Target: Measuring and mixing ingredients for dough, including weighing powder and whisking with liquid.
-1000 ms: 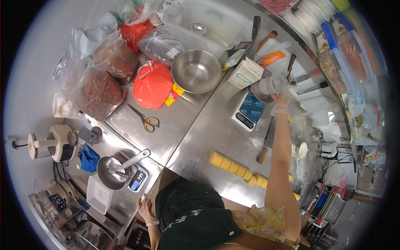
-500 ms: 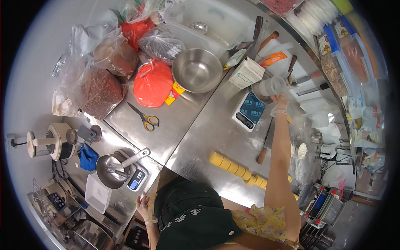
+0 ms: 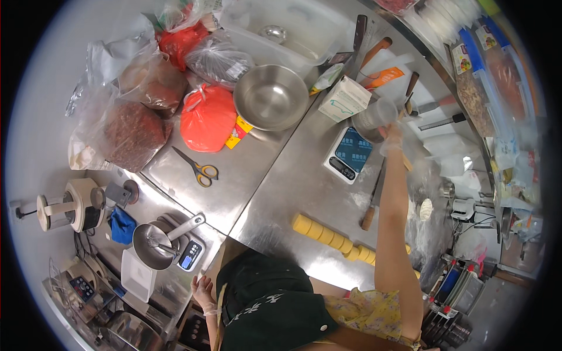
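My gloved right hand (image 3: 391,137) reaches up the right side of the steel worktop (image 3: 275,193) and grips a clear plastic cup (image 3: 381,110) at a metal container (image 3: 367,130). Just left of it lie a scale with a dark patterned top (image 3: 351,149) and a white-and-green carton (image 3: 344,99). My gloved left hand (image 3: 202,289) hangs low at the counter's front edge, fingers loosely bent and apart, holding nothing. Near it stands a small scale (image 3: 191,251) beside a steel pan with a whisk (image 3: 146,245) and a white plastic tub (image 3: 134,275).
Rows of yellow pieces (image 3: 319,233), a wooden-handled blade (image 3: 367,216) and scissors (image 3: 196,167) lie on the worktop. Behind are a steel bowl (image 3: 269,88), a red bag (image 3: 208,123), bags of brown stuff (image 3: 132,137) and a translucent bin (image 3: 316,35). A food processor (image 3: 79,207) stands at left.
My right hand and the plastic cup have shifted slightly, with the cup tilted a little differently. The whole view has shifted slightly. My left hand stays low by the counter edge.
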Motion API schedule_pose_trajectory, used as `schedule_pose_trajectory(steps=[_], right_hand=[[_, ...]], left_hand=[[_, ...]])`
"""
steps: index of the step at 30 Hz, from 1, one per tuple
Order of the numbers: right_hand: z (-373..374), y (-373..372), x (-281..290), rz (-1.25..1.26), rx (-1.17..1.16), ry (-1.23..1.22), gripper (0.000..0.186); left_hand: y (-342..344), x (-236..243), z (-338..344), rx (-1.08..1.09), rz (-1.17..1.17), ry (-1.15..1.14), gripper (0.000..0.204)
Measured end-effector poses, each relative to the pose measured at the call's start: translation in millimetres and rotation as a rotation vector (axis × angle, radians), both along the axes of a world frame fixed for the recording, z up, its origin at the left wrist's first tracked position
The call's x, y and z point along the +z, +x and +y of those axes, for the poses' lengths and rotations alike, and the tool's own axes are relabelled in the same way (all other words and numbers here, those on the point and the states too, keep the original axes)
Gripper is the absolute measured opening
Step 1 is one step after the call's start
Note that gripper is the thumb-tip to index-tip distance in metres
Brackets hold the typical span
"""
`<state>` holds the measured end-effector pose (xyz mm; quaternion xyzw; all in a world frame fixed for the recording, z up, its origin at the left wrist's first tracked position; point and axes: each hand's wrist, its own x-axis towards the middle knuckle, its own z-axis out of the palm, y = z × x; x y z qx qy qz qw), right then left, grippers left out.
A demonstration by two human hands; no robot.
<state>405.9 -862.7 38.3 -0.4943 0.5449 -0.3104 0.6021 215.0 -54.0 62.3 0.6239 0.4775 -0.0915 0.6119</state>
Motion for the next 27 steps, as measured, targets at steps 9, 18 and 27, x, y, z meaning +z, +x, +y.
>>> schedule_pose_trajectory(steps=[9, 18, 27], right_hand=[[3.6, -38.2, -65.8, 0.390, 0.193, 0.114, 0.028], [-137.2, -85.8, -190.8, 0.572, 0.525, -0.858, 0.026], [13.0, -78.2, -16.0, 0.278, 0.151, -0.345, 0.023]], left_hand=[[-3.9, 1.0, 3.9, -0.017, 0.025, 0.056, 0.038], [4.5, -0.8, -12.7, -0.059, 0.031, 0.056, 0.037], [-1.4, -8.4, 3.7, -0.083, 0.002, 0.025, 0.039]])
